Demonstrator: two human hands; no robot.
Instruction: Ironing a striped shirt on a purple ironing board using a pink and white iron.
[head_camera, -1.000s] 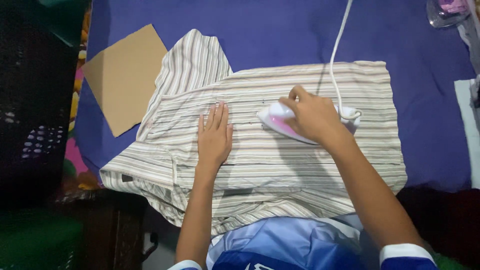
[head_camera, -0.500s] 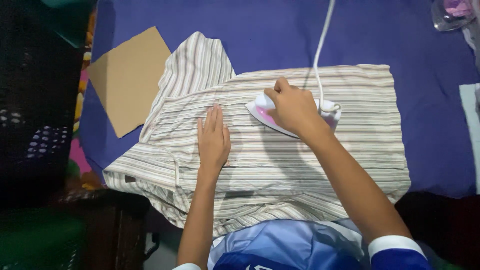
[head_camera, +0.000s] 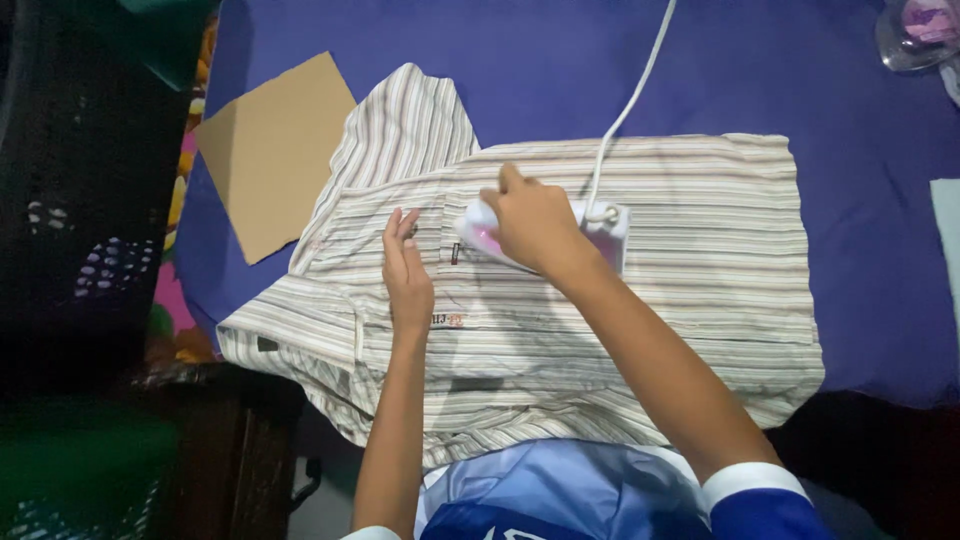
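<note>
Right hand (head_camera: 535, 225) grips the white-and-pink electric iron (head_camera: 600, 232); left hand (head_camera: 408, 270) lies flat and open beside it.
The beige striped cotton shirt (head_camera: 680, 260) looks soft and light, best held flat.

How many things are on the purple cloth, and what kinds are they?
Striped shirt: 1
Iron with a white cord, held by the right hand: 1
Brown cardboard sheet: 1
Total: 3
The left hand lies flat on the shirt.
</note>
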